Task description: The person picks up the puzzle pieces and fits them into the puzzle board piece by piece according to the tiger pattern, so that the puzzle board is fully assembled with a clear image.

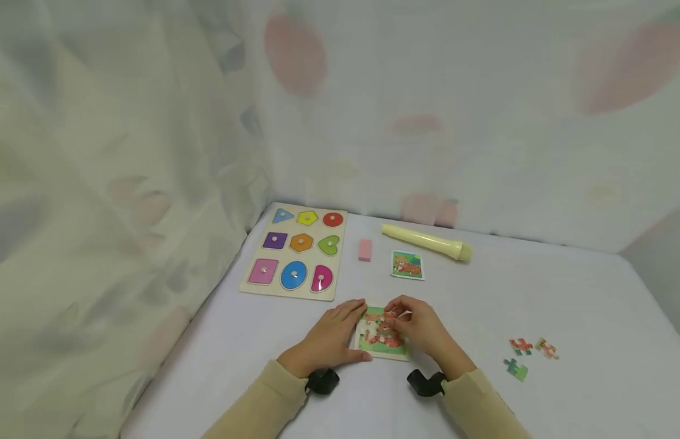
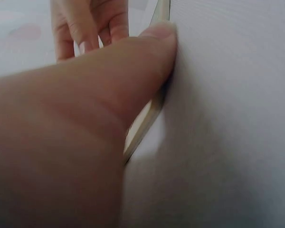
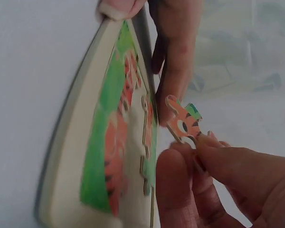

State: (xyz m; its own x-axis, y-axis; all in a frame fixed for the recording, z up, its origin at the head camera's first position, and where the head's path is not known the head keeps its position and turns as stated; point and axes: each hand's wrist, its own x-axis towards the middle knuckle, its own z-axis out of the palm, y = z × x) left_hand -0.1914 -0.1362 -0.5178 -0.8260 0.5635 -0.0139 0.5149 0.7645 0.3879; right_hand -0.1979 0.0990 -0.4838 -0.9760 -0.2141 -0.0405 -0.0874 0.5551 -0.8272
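A small wooden jigsaw puzzle board (image 1: 382,356) with a green and orange picture lies between the hands, partly filled, with bare wood showing in its tray in the right wrist view. The left hand (image 1: 328,338) holds this board from the left side, fingers along its upper left edge and thumb at its near edge. Over the board's right part, the right hand (image 1: 425,328) pinches a jigsaw piece (image 3: 184,122) between thumb and fingers. That piece is orange with black stripes and a green corner, and it is tilted up above the board.
Three loose jigsaw pieces (image 1: 520,347) lie to the right. Beyond the hands are a tiger picture card (image 1: 407,266), a pink block (image 1: 365,250) and a pale yellow tube (image 1: 425,239). A wooden shape board (image 1: 287,294) with knobbed shapes lies back left. Patterned curtains (image 1: 362,164) border the table.
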